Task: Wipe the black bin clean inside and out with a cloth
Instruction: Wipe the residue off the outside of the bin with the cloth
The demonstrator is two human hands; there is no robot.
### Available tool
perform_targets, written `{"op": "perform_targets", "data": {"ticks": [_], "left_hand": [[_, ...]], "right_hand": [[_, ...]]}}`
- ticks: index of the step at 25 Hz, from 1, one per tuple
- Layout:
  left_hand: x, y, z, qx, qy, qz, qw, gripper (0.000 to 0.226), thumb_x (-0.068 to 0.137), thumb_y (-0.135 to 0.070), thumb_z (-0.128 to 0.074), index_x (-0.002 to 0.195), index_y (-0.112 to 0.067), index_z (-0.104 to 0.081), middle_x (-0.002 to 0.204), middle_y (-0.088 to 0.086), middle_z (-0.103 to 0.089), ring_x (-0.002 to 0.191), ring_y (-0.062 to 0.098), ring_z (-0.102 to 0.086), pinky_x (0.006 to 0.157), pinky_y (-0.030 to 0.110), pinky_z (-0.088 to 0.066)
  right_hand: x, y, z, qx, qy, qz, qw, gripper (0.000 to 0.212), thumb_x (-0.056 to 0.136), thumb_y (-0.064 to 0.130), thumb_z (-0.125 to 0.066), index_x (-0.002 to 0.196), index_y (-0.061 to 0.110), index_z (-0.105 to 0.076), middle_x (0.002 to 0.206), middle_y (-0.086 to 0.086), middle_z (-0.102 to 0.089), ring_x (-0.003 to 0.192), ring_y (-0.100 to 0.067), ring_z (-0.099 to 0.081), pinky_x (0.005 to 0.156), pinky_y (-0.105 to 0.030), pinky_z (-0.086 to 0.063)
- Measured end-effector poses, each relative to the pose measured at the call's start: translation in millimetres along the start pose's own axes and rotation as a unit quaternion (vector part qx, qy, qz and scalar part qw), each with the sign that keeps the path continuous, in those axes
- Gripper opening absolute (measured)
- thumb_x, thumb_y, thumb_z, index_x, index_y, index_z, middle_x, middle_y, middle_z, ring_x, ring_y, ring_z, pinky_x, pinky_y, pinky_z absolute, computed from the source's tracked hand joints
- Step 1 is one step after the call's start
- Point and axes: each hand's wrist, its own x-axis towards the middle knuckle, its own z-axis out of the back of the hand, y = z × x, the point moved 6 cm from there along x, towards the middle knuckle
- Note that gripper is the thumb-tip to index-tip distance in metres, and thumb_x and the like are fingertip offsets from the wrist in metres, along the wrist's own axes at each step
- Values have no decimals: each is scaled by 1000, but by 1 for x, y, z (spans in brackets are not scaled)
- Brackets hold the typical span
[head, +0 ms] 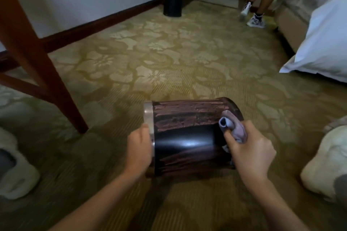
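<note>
The black bin (185, 138) lies on its side just above the carpet, its silver-rimmed mouth pointing left and its base pointing right. Brownish grime streaks its upper and lower side, and a clean glossy band runs between them. My left hand (139, 149) grips the silver rim at the mouth. My right hand (250, 149) holds a bunched lilac cloth (233, 126) against the bin's side near the base. The inside of the bin is hidden.
A second black bin (172, 3) stands by the far wall. A red-brown wooden furniture leg (37, 56) slants at the left. A bed with white linen (324, 43) is at the right, and a person's legs (255, 11) are beside it. Pale slippers (319, 165) lie at both sides.
</note>
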Motion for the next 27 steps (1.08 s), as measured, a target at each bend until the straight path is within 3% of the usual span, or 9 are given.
{"op": "perform_targets", "data": {"ticks": [4, 6, 9, 12, 14, 17, 21, 25, 27], "left_hand": [[14, 3, 3, -8, 7, -64, 998, 51, 103, -6, -32, 57, -18, -51, 52, -8, -60, 40, -1, -50, 37, 7, -34], [15, 8, 2, -39, 23, -78, 996, 50, 101, -17, -33, 55, -20, -51, 51, -6, -58, 41, 0, -49, 39, 9, -34], [11, 11, 5, -29, -2, -109, 994, 41, 92, -33, -32, 55, -22, -44, 48, -9, -54, 42, 1, -46, 40, 10, -31], [6, 18, 6, 56, -8, -116, 992, 35, 98, -18, -38, 66, -13, -52, 54, -12, -51, 48, 3, -50, 43, 11, -34], [3, 18, 6, 83, -10, -104, 991, 31, 99, -1, -44, 73, -16, -52, 62, -10, -51, 52, -2, -51, 49, 9, -37], [-3, 10, 8, 6, -11, -95, 995, 40, 98, -6, -38, 60, -13, -48, 50, -7, -48, 47, -4, -51, 46, 9, -33], [-13, 9, 7, -113, 55, -22, 992, 42, 91, -29, -32, 58, -13, -52, 55, 9, -55, 50, 25, -51, 50, 32, -38], [-2, 6, 9, -131, 79, -14, 988, 41, 94, -31, -35, 65, -12, -56, 62, 6, -60, 57, 21, -55, 55, 28, -42], [8, 8, 7, -158, 73, 11, 985, 35, 94, -31, -38, 78, -7, -59, 74, 8, -63, 68, 24, -58, 64, 33, -44]], "right_hand": [[-4, 17, 3, -54, -16, -3, 998, 30, 73, 44, -75, 69, 22, -56, 51, 11, -41, 44, -15, -35, 47, -21, -27], [-2, 24, 6, -84, -8, -23, 996, 33, 72, 45, -75, 67, 21, -54, 50, 14, -35, 42, -23, -43, 47, -25, -33], [-19, 65, -3, -117, 2, -49, 992, 37, 80, 41, -76, 66, 15, -53, 48, -1, -46, 44, -33, -56, 47, -27, -33], [-57, 146, -40, -79, 38, 90, 992, 30, 78, 37, -74, 65, 21, -51, 58, 4, -54, 49, -19, -55, 53, -21, -22], [-74, 166, -52, -45, 68, 109, 991, 26, 70, 37, -78, 71, 25, -55, 68, 8, -55, 56, -12, -54, 55, -18, -23], [-65, 118, -33, -38, 33, 29, 998, 21, 78, 36, -76, 79, 22, -61, 73, 4, -59, 57, -21, -59, 50, -23, -27], [-37, 16, 15, -61, -5, -138, 989, 25, 83, 41, -72, 86, 18, -63, 76, -6, -66, 69, -31, -61, 61, -31, -33], [-30, -1, 20, -42, -5, -171, 984, 32, 82, 51, -68, 75, 24, -53, 60, 15, -41, 62, -18, -40, 61, -32, -32], [-32, -2, 18, -24, -3, -171, 985, 32, 81, 52, -68, 73, 25, -54, 60, 16, -43, 60, -17, -43, 60, -33, -34]]}}
